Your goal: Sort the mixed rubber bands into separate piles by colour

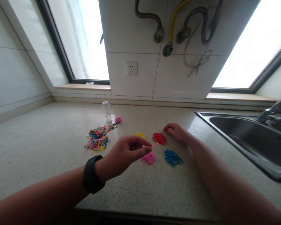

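Colour-sorting, it seems: the left hand [121,153] pinches a pink elastic band [155,145], which wants releasing onto the pink pile [150,158], while the right hand [178,132] shows no readable grip.

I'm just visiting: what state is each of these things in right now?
Left hand: pinching a pink band
Right hand: fingers curled, beside the red pile
Mixed pile: colours jumbled together
Red pile: heaped, one colour
Blue pile: heaped, one colour
Pink pile: partly hidden by the left hand
Yellow pile: partly hidden too
Clear container: upright or inverted, unclear
Wall socket: nothing plugged in
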Available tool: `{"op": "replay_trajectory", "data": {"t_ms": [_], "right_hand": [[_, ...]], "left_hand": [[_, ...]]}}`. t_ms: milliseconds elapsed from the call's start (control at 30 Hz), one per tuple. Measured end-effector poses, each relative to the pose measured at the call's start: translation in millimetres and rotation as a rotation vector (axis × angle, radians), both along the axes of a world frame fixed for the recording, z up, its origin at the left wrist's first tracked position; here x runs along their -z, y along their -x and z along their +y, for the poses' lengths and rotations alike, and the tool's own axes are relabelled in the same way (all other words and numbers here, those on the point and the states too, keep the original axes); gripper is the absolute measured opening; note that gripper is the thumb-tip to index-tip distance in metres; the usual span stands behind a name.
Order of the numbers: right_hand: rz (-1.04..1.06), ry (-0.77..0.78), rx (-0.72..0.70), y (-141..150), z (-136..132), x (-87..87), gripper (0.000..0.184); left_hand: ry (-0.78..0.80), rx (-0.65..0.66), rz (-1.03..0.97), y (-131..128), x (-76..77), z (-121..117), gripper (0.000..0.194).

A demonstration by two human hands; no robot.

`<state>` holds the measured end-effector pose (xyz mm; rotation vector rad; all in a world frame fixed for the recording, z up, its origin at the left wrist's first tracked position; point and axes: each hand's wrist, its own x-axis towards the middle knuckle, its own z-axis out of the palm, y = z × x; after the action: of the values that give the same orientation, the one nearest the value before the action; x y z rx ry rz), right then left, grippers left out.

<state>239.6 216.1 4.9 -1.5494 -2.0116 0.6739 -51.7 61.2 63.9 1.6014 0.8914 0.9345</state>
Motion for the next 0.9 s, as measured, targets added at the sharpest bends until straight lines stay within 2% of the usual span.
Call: {"op": "replay_trajectory", "data": {"t_ms": [100,233,333,433,567,733,900], "right_hand": [[0.006,-0.008,0.000,-0.4,0.2,0.4,0.026],[0.007,-0.004,-0.008,-0.9,1.3,0.7,0.026],[-0.005,-0.009,-0.005,-0.2,1.5,0.2,0.026],[-0.011,-0.017,-0.012,0.5,1.8,0.5,0.026],[-0.020,-0.045,-0.024,-0.2,3.8,3.2,0.025],[-0.025,-0.060,-0.025,-0.9,5.6,5.1,0.024],[-0.045,-0.057,-0.016,2.1,3.0,1.1,0.024]], "left_hand": [[-0.151,-0.010,0.143,2.1,-0.7,1.0,0.029],[-0.532,0.037,0.504,5.9,0.8,3.9,0.017],[-0.665,0.061,0.725,6.2,6.9,6.1,0.017],[-0.730,0.044,0.865,4.7,14.5,8.3,0.019],[-0.777,0.041,0.958,3.0,19.8,11.1,0.019],[-0.796,0.052,1.027,0.8,18.0,10.4,0.018],[-0.822,0.098,0.999,-2.4,14.3,5.1,0.021]]}}
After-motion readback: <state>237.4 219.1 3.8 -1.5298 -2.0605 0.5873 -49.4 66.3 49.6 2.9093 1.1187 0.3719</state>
